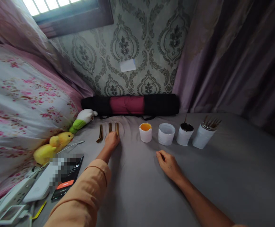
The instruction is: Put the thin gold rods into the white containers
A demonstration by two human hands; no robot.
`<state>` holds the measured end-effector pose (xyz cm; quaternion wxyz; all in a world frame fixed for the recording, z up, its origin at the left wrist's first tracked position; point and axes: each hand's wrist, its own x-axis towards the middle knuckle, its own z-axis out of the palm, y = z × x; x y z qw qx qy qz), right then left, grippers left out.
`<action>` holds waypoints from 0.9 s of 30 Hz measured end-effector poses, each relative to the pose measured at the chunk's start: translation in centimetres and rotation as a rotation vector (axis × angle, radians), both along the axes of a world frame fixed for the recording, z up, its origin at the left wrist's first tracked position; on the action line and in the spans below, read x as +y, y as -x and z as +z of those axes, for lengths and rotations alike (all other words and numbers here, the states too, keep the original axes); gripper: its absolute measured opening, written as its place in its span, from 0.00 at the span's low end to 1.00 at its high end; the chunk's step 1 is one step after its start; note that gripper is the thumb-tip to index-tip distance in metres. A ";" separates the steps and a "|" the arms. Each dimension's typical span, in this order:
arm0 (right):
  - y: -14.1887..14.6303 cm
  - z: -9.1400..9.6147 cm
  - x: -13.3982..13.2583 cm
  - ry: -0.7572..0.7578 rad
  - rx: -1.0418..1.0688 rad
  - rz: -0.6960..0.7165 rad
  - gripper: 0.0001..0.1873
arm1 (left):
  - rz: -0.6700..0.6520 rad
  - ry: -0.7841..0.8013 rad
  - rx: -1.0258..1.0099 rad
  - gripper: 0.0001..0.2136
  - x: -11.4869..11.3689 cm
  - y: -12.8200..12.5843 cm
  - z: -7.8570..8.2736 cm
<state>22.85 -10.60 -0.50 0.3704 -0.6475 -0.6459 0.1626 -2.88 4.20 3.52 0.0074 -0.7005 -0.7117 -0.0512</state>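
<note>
My left hand [112, 140] reaches forward, knuckles up, fingers curled down over the near ends of two gold-brown bent metal-looking strips [110, 127]. Its fingertips are hidden, so what they grip does not show. A third, similar strip [100, 133] with an angled lower end lies just to the left. My right hand [168, 164] rests on the grey sheet [137, 189] in a loose fist, with nothing visible in it. Beyond it stand a white-wrapped cup of orange paint [146, 135] and a whitish tub [166, 135] with pale contents.
Farther right are a cup with dark contents [185, 136] and a white jar of brushes [202, 138]. A black and maroon roll bag [128, 105] lies along the wall. Plush toys [54, 146], a phone [68, 179], a power bank [42, 183] and a power strip [16, 195] sit left.
</note>
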 end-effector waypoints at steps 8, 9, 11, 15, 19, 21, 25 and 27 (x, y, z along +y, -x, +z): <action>0.1 0.2 0.0 -0.010 0.017 -0.005 0.18 | 0.011 -0.017 -0.065 0.14 0.0 0.1 0.1; 0.1 0.3 0.0 -0.007 0.018 -0.006 0.18 | 0.016 -0.015 -0.076 0.14 0.0 0.1 0.2; 0.1 0.3 -0.1 -0.002 0.017 -0.009 0.19 | 0.028 -0.010 -0.099 0.14 0.0 0.2 0.2; 0.0 0.2 -0.1 -0.010 0.031 -0.002 0.18 | 0.060 0.009 -0.155 0.14 0.1 0.3 0.3; 0.0 0.1 0.0 -0.011 0.035 0.006 0.19 | 0.093 0.022 -0.223 0.13 0.3 0.4 0.5; 0.0 0.1 0.0 -0.007 0.033 0.008 0.19 | 0.106 0.024 -0.261 0.13 0.4 0.5 0.5; 0.0 0.0 0.0 -0.003 0.031 0.003 0.19 | 0.114 0.016 -0.350 0.13 0.7 0.6 0.2; 0.0 0.0 0.1 -0.002 0.033 0.002 0.19 | 0.112 0.010 -0.401 0.13 0.9 0.6 -0.1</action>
